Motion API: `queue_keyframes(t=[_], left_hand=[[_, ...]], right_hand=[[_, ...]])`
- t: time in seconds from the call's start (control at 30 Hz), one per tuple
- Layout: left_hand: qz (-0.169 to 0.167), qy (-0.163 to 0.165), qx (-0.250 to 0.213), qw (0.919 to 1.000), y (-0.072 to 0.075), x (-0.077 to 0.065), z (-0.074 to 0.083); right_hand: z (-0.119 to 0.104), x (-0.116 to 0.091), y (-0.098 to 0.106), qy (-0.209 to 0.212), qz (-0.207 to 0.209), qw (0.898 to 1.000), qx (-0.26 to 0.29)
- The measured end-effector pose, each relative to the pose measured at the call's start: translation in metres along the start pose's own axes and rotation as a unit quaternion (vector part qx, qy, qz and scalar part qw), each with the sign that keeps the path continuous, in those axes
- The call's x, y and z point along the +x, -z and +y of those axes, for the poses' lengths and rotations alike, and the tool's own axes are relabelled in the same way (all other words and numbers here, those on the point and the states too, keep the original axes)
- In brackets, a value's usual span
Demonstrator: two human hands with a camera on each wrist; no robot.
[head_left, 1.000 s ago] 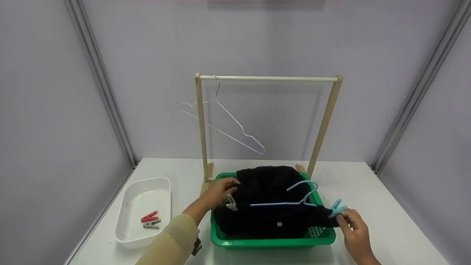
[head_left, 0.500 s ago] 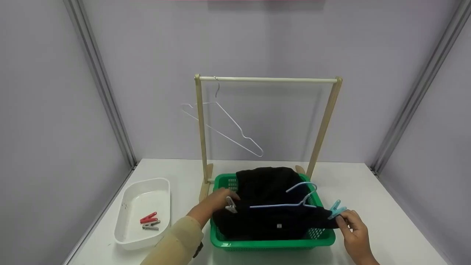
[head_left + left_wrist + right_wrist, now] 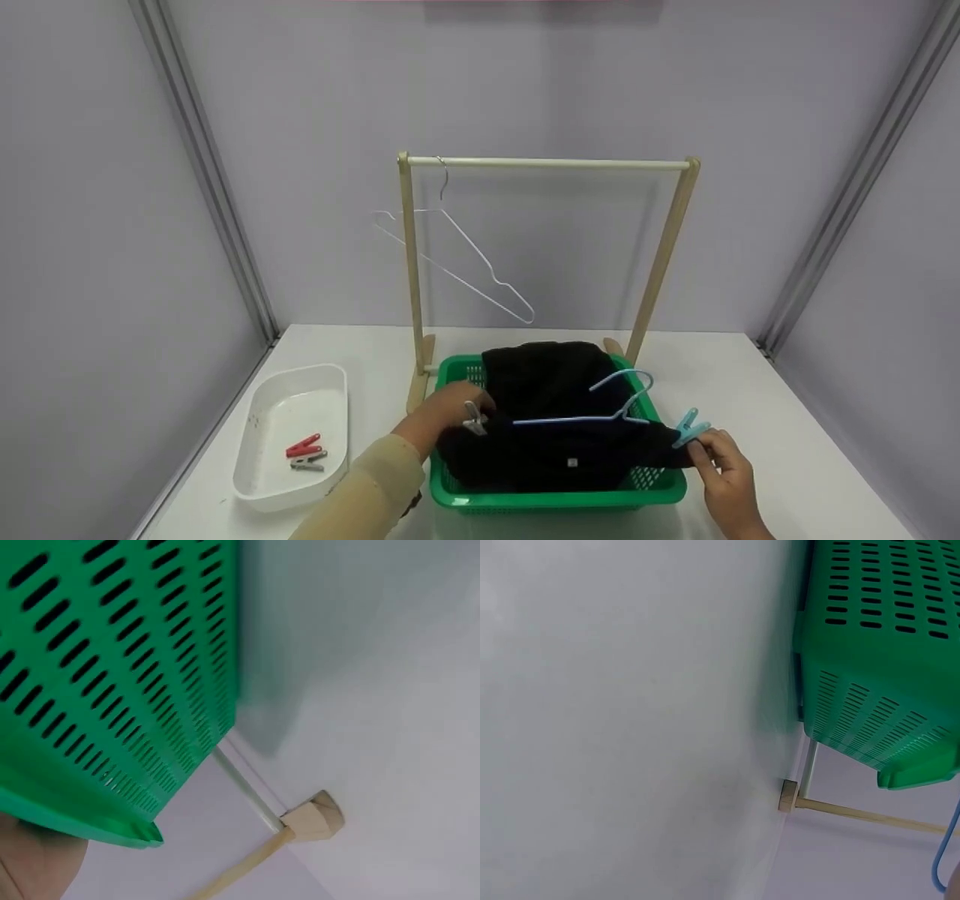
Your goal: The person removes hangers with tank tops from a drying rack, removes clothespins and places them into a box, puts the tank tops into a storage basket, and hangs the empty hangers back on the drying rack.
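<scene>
A black garment (image 3: 525,457) with a small pale tag lies in and over the green basket (image 3: 559,498). Across it rests a light-blue hanger (image 3: 570,420), its hook upward. My left hand (image 3: 454,405) holds the garment at the left, behind a grey clothespin (image 3: 474,418) clipped there; its fingertips are partly hidden in the cloth. At the right end, my right hand (image 3: 726,476) pinches the garment's corner between thumb and fingers, just below a light-blue clothespin (image 3: 690,429). In the left wrist view, part of my left hand (image 3: 37,862) shows beneath the basket's rim.
Behind the basket stands a wooden rack (image 3: 547,163) with a thin white wire hanger (image 3: 487,262) on its rail. To the left, a white tray (image 3: 339,420) holds a red clothespin (image 3: 304,446) and a grey one. Grey walls enclose the white table (image 3: 795,450).
My left hand has moved down and slightly right, its fingers going deeper behind the grey clothespin. My right hand stays almost still. The wire hanger on the rack has swung slightly.
</scene>
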State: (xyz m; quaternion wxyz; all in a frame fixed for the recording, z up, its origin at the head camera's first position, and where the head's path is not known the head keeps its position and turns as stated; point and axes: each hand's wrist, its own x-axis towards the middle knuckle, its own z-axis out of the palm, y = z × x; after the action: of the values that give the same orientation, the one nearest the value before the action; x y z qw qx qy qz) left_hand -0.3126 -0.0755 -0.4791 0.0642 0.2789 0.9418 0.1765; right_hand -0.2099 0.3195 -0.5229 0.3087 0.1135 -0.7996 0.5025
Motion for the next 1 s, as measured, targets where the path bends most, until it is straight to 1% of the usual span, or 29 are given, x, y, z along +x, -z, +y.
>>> queue_keyframes(t=[0.1,0.17,0.23,0.3,0.37,0.5,0.63,0.73,0.87,1.0], left_hand=[[0.054,-0.035,0.022,0.9977,0.008,0.008,0.002],[0.096,-0.062,0.02,0.9932,0.014,0.015,0.005],[0.131,-0.083,0.016,0.9878,0.02,0.021,0.008],[0.16,-0.102,0.016,0.9818,0.024,0.027,0.011],[0.177,-0.106,0.006,0.9785,0.027,0.032,0.011],[0.188,-0.097,-0.019,0.9771,0.029,0.037,0.008],[0.178,-0.077,-0.037,0.9803,0.034,0.037,0.004],[0.166,-0.066,-0.049,0.9827,0.041,0.038,0.003],[0.155,-0.055,-0.069,0.984,0.049,0.042,0.006],[0.147,-0.053,-0.078,0.9846,0.049,0.049,0.01]], right_hand=[[0.0,0.0,0.001,0.008,0.002,1.0,0.003],[0.0,0.001,0.001,0.011,0.004,1.0,0.005],[0.001,0.0,0.0,0.01,0.004,1.0,0.009],[0.002,0.0,-0.001,0.011,0.0,1.0,0.012],[0.003,0.0,-0.001,0.013,-0.002,1.0,0.015],[0.005,0.0,-0.002,0.024,-0.001,1.0,0.018],[0.006,0.001,0.0,0.03,0.0,0.999,0.021],[0.006,0.002,0.001,0.03,-0.001,0.999,0.021],[0.005,0.0,0.003,0.021,0.0,1.0,0.02],[0.004,-0.002,0.003,0.008,0.0,1.0,0.019]])
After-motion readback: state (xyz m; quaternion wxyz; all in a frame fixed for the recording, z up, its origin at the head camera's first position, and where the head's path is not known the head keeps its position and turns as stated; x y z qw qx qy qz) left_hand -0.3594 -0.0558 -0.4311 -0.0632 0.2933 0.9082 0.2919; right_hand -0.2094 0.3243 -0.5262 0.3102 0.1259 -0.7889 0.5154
